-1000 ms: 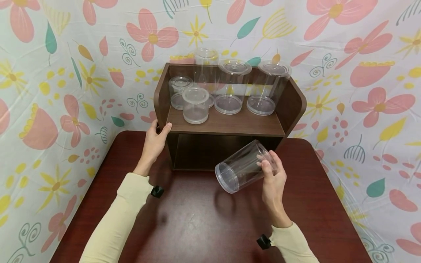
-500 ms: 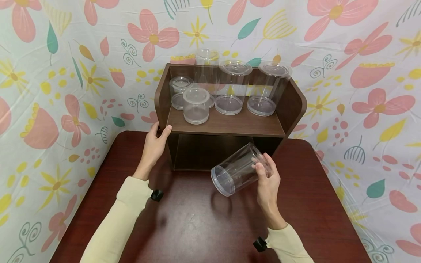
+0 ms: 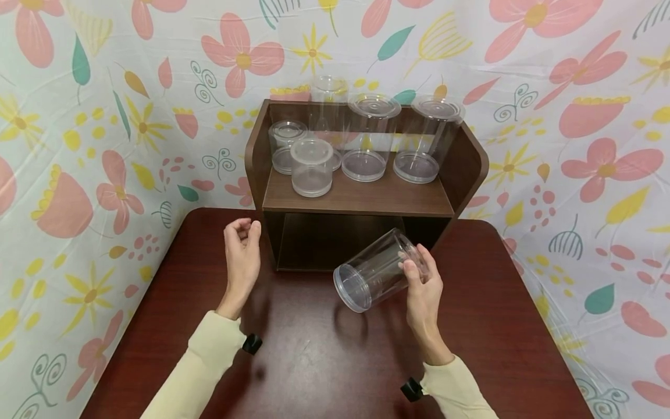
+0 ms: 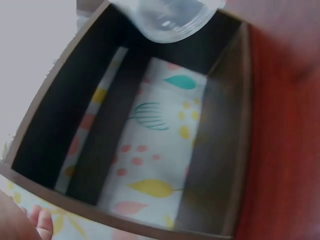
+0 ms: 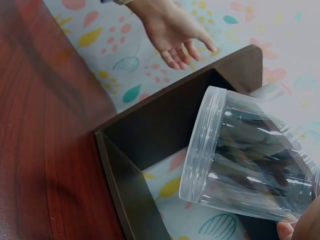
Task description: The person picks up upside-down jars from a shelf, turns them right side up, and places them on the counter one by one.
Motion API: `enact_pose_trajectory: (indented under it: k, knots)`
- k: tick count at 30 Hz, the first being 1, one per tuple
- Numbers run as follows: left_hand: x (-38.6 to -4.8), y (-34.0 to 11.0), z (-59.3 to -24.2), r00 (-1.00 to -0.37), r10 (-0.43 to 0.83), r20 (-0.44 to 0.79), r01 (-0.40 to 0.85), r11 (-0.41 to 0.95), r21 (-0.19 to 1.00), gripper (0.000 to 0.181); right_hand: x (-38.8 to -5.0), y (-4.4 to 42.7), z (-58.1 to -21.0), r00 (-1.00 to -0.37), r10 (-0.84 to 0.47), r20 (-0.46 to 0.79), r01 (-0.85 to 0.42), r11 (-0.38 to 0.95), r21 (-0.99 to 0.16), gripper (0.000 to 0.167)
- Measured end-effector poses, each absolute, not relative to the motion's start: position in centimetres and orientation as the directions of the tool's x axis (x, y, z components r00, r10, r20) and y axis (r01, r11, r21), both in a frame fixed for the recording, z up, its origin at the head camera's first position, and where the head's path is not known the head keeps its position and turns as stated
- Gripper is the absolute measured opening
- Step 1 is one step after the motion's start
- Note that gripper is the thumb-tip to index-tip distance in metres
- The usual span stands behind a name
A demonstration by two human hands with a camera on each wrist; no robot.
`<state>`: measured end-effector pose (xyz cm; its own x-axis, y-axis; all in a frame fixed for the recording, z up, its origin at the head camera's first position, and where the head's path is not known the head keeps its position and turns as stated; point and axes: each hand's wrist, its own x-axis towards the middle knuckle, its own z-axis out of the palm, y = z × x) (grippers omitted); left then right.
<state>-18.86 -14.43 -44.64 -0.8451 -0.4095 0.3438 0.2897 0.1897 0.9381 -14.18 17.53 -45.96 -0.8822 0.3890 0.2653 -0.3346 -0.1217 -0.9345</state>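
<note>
My right hand (image 3: 426, 294) grips a clear cylindrical jar (image 3: 374, 270) near one end, tilted over the table in front of the shelf. The jar's ringed end points down and left; in the right wrist view the jar (image 5: 250, 160) fills the right side. My left hand (image 3: 243, 262) holds nothing, its fingers loosely bent, just left of the brown shelf unit (image 3: 356, 201). In the right wrist view the left hand (image 5: 175, 30) hangs beside the shelf's side, apart from it. In the left wrist view the shelf's lower compartment (image 4: 215, 150) shows an open back.
On the upper shelf stand a small frosted-lid jar (image 3: 312, 169) at the front left, a short jar (image 3: 288, 145) behind it, and tall clear jars (image 3: 369, 139) toward the right. The dark red table (image 3: 314, 361) extends around the unit, with flowered cloth (image 3: 131, 105) behind.
My left hand has let go of the shelf's left side and drawn back toward me. The jar in my right hand has shifted slightly left and down.
</note>
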Motion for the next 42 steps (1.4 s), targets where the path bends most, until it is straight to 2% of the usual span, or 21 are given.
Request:
enact_pose_trajectory:
  k: [3,8,12,16,24,33,42]
  knots:
    - [-17.9,-13.5,-45.9,-0.839,-0.408,0.359,0.316,0.172,0.933,0.028,-14.2,17.5,-46.0,-0.884,0.385,0.266,-0.336,-0.126,-0.934,0.054]
    - [-16.3,-11.5,-47.8,-0.894,-0.279,0.349,0.318,0.151,0.936,0.026,-14.2,17.5,-46.3,-0.884,0.383,0.267,-0.335,-0.121,-0.935,0.052]
    - [-15.2,-10.2,-48.6,-0.931,-0.128,0.342,0.322,0.157,0.934,0.033,-14.2,17.3,-46.4,-0.887,0.373,0.271,-0.337,-0.125,-0.933,0.053]
    - [-14.9,-9.5,-49.8,-0.940,0.004,0.341,0.338,0.144,0.930,0.040,-14.3,17.2,-46.7,-0.885,0.372,0.280,-0.348,-0.129,-0.928,0.055]
    - [-14.7,-8.8,-52.1,-0.950,0.184,0.251,0.268,0.072,0.961,0.057,-14.3,16.8,-47.3,-0.886,0.357,0.296,-0.360,-0.126,-0.924,0.053]
    - [-14.2,-7.7,-53.0,-0.937,0.296,0.185,0.198,0.016,0.980,0.069,-14.1,16.3,-47.6,-0.893,0.344,0.291,-0.350,-0.121,-0.929,0.053]
    - [-14.2,-7.3,-53.5,-0.925,0.374,0.064,0.111,0.105,0.988,0.089,-13.8,15.8,-47.9,-0.894,0.331,0.303,-0.362,-0.131,-0.923,0.054]
